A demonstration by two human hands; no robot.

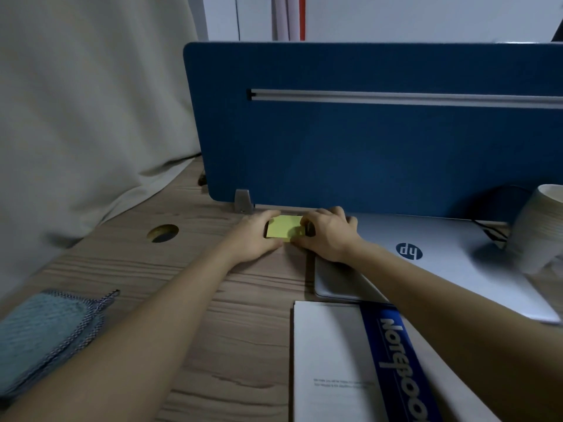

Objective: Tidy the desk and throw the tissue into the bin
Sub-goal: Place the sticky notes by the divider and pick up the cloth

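Hands: left hand (257,236) and right hand (327,236) both grip a yellow sticky-note pad (285,228) from either side.
Pad: low over the wooden desk (243,315), just before the blue divider panel (365,141).
Right: closed HP laptop (441,257), notebook (350,360), pale cup (539,226).
Left: teal cloth (45,336), blurred.
Tissue: possibly the cloth; cannot tell.

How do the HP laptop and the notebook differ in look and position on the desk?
The HP laptop is silver and lies at the back against the blue divider; the notebook is white with a blue band and lies nearer the camera. The right hand rests over the laptop's corner; the forearm crosses the notebook. Both lie closed and flat.
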